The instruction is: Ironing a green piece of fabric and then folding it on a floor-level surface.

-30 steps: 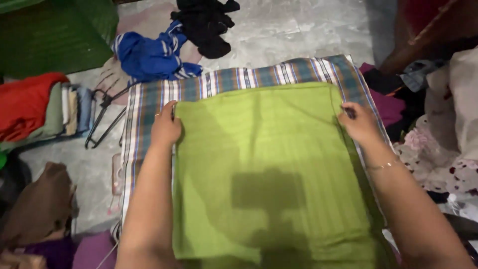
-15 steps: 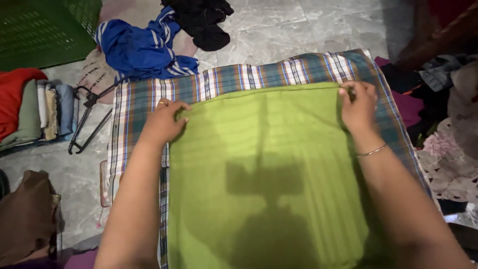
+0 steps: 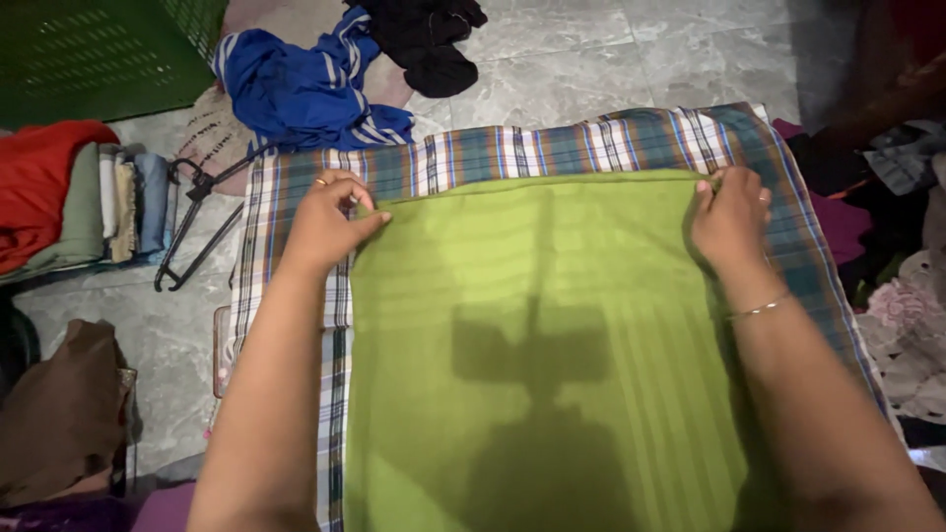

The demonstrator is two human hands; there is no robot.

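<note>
A green cloth [image 3: 532,335] lies spread flat on a plaid cloth [image 3: 552,148] laid over the floor. My left hand [image 3: 325,222] pinches the green cloth's far left corner, a ring on one finger. At the far right corner my right hand [image 3: 731,215] grips the cloth's edge, a thin bangle on the wrist. Both forearms reach forward along the cloth's two sides. A shadow of my head camera falls on the middle of the green cloth.
A blue striped garment [image 3: 296,89] and a black one [image 3: 424,39] lie on the grey tiles beyond. A stack of folded clothes [image 3: 79,197], a black hanger [image 3: 197,217] and a green crate [image 3: 89,54] are at left. Brown fabric [image 3: 59,414] sits near left; mixed clothes [image 3: 887,246] pile at right.
Both hands slid up from the cloth's sides to its far corners and took hold there. The far edge looks pulled straighter.
</note>
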